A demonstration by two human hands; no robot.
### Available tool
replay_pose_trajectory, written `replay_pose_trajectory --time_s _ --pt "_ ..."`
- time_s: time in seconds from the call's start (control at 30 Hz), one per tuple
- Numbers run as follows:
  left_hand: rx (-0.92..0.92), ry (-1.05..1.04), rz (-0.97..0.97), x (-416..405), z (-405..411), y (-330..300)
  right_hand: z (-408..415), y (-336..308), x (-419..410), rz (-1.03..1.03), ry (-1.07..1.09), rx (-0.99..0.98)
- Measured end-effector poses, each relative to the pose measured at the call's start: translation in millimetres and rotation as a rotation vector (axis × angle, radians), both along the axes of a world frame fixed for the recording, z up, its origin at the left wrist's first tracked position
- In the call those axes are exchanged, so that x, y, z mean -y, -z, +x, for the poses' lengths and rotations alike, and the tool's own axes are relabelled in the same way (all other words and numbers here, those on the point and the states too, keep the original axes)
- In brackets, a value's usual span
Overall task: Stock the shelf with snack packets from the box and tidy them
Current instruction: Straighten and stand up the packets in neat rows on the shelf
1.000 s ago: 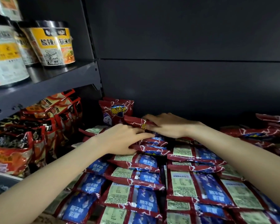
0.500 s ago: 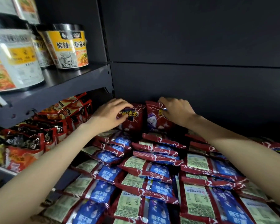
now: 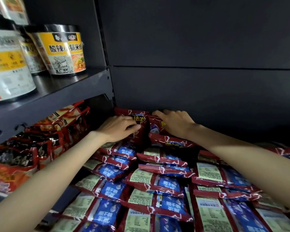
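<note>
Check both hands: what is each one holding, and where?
Left hand grips one upright red packet mid-face; right hand holds the neighbouring upright packet at its top edge.

The yellow noodle cup (image 3: 64,52) on the upper shelf (image 3: 60,91) reads "酸辣" and "锅米线"; an upright red snack packet (image 3: 137,121) shows "法士".

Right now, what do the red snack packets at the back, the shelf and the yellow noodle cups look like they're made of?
Red snack packets: glossy plastic or foil film, probably; they crinkle and catch highlights under the left hand and right hand.
Shelf: likely painted metal, dark matte, with punched holes in its front edge.
Yellow noodle cups: seemingly paper or plastic tubs with printed wraps and shiny, foil-like lids.
</note>
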State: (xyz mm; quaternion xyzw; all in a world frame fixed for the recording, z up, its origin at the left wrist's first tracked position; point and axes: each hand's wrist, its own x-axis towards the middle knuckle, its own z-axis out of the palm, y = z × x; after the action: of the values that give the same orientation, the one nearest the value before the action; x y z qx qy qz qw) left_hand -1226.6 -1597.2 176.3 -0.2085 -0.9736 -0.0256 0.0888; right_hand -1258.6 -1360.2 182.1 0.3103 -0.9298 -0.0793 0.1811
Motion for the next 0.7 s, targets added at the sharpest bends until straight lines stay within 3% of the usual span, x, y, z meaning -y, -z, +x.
replay_pose_trajectory --time_s 0.1,0.17,0.3,0.4,0.53,0.7 --pt "0.166 -0.011 -0.002 7 6 0 12 3 -4 0.072 -0.069 -0.19" --pt "0.189 0.023 -0.025 10 6 -1 25 6 -3 0.013 -0.146 -0.278" --pt "0.138 0.048 0.072 5 0 -7 39 6 3 0.085 -0.006 0.076" --pt "0.075 0.044 0.162 -1 -13 -8 32 2 3 0.018 0.047 0.066" --pt "-0.082 -0.001 -0.055 -3 -23 -4 29 -3 6 0.049 0.061 0.059" --pt "-0.364 -0.029 -0.406 -12 -30 -4 16 -11 6 0.167 0.192 -0.164"
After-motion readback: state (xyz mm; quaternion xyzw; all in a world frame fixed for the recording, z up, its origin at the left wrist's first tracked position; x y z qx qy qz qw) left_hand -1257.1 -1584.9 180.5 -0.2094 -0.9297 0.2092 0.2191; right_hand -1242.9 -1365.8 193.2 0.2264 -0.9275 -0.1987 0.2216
